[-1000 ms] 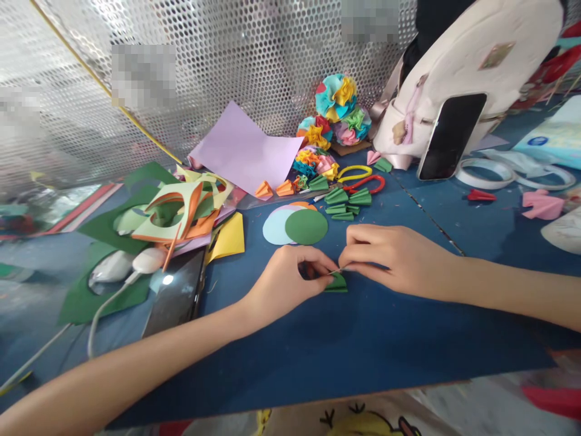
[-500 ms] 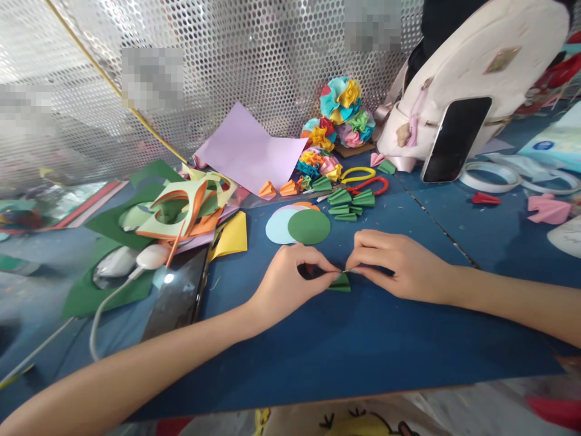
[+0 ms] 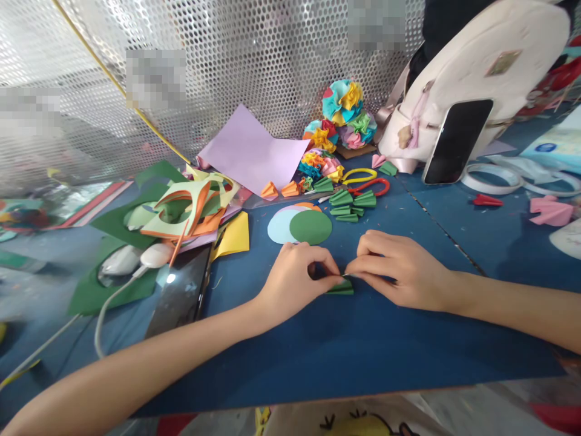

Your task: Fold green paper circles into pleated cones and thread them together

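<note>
Both hands meet over the middle of the blue table. A small folded piece of green paper [image 3: 341, 289] sits beneath the fingertips, partly hidden by them. My left hand [image 3: 297, 275] pinches it between thumb and index finger. The fingers of my right hand [image 3: 397, 266] are pressed together close to the left fingertips, on something thin and pale that is too small to name. Just beyond the hands lie overlapping paper circles, a green circle [image 3: 311, 227] on top of a light blue circle [image 3: 279, 226]. Several pleated green paper pieces [image 3: 347, 209] are grouped behind them.
Scissors with yellow and red handles [image 3: 370, 184] lie behind the green pieces. A phone [image 3: 458, 142] leans on a white backpack [image 3: 508, 36]. Tape rolls [image 3: 492, 180] are at right. Paper scraps [image 3: 181, 203], a cable [image 3: 106, 309] and a dark flat device [image 3: 179, 297] are at left. Paper pompoms [image 3: 342, 103] stand behind.
The green paper under my fingers looks flatter and lower. My left hand has shifted slightly right and down; both hands keep their pinch. The whole view has moved slightly.
</note>
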`<state>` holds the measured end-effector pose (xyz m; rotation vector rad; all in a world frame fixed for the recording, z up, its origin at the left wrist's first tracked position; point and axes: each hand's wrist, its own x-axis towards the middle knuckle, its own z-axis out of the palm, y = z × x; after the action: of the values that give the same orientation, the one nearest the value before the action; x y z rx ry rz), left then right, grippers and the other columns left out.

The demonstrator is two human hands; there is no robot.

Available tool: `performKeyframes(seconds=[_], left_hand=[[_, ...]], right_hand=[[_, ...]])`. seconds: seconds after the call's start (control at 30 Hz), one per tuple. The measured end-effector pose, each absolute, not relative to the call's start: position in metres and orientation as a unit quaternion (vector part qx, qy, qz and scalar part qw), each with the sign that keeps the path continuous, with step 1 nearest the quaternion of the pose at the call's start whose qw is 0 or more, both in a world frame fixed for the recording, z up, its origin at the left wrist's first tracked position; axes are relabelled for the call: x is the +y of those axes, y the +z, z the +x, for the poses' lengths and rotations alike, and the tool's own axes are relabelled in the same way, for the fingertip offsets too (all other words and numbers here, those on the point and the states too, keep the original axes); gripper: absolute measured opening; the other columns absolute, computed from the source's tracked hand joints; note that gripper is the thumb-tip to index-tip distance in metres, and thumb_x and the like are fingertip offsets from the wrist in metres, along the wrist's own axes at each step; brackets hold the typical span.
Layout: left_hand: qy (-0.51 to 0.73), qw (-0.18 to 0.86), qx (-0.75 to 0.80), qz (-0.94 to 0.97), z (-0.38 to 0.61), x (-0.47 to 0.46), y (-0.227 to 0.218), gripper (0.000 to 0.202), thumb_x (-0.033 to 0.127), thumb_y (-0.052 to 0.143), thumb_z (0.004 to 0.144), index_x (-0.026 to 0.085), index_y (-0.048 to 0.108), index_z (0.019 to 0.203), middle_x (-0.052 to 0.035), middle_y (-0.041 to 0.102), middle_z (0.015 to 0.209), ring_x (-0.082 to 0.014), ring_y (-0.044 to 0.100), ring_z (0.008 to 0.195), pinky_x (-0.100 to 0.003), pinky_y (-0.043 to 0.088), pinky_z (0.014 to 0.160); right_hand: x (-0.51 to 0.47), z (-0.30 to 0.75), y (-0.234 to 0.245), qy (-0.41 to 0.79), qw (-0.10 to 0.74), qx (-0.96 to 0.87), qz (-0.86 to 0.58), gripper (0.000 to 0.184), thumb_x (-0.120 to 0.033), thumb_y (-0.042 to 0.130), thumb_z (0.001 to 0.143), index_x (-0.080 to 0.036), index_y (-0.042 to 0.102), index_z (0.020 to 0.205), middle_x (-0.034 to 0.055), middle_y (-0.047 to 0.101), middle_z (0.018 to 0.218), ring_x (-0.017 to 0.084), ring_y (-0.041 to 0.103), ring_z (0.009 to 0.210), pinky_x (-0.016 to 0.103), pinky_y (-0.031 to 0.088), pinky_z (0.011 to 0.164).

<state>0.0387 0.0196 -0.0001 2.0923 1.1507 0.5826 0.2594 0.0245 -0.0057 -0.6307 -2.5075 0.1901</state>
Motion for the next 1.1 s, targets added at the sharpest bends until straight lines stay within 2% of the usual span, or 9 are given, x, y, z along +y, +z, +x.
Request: performKeyframes(seconds=[0.1,0.33,0.67,0.93,1.1], left_hand=[[0.208,0.274,0.433,0.833,0.040,0.017,0.004,0.011,0.021,0.071,0.081,0.020,0.065,0.071,0.0058,0.068,0.078,-0.0133,0.055,0.078,-0.032,0.032,0.084],[0.179,0.257,0.389,0.867,0.039,0.016,0.008,0.017,0.010,0.053,0.088,0.019,0.064,0.080,0.0029,0.066,0.081,-0.0143,0.054,0.081,-0.033,0.031,0.081],[0.185,0.315,0.391,0.845,0.039,0.016,0.012,0.013,0.010,0.060,0.079,0.016,0.060,0.067,0.0044,0.057,0.067,-0.0107,0.051,0.070,-0.030,0.034,0.080],[0.192,0.371,0.399,0.816,0.037,0.019,0.010,0.014,0.010,0.064,0.076,0.016,0.061,0.063,0.0037,0.059,0.066,-0.0095,0.051,0.066,-0.024,0.040,0.067],[0.190,0.370,0.415,0.809,0.038,0.019,0.011,0.016,0.014,0.067,0.076,0.016,0.060,0.063,0.0046,0.058,0.066,-0.0084,0.050,0.062,-0.022,0.039,0.062]], right_hand=[[0.023,0.259,-0.006,0.088,0.274,-0.926,-0.244,0.019,-0.015,0.048,0.094,-0.015,0.067,0.090,0.0047,0.050,0.080,0.015,0.047,0.072,0.028,0.037,0.064],[0.026,0.260,-0.008,0.186,0.285,-0.895,-0.289,0.016,-0.020,0.051,0.095,-0.019,0.067,0.095,0.0033,0.052,0.084,0.015,0.052,0.077,0.027,0.041,0.070],[0.027,0.257,-0.007,0.223,0.291,-0.887,-0.279,0.011,-0.022,0.053,0.094,-0.019,0.063,0.091,0.0036,0.061,0.086,0.016,0.055,0.082,0.028,0.042,0.074],[0.027,0.259,-0.009,0.204,0.267,-0.902,-0.270,0.014,-0.023,0.052,0.097,-0.021,0.065,0.097,0.0010,0.067,0.083,0.013,0.057,0.074,0.025,0.040,0.068],[0.026,0.259,-0.008,0.188,0.273,-0.904,-0.270,0.016,-0.024,0.052,0.097,-0.020,0.067,0.096,0.0015,0.067,0.081,0.014,0.058,0.074,0.025,0.041,0.068]])
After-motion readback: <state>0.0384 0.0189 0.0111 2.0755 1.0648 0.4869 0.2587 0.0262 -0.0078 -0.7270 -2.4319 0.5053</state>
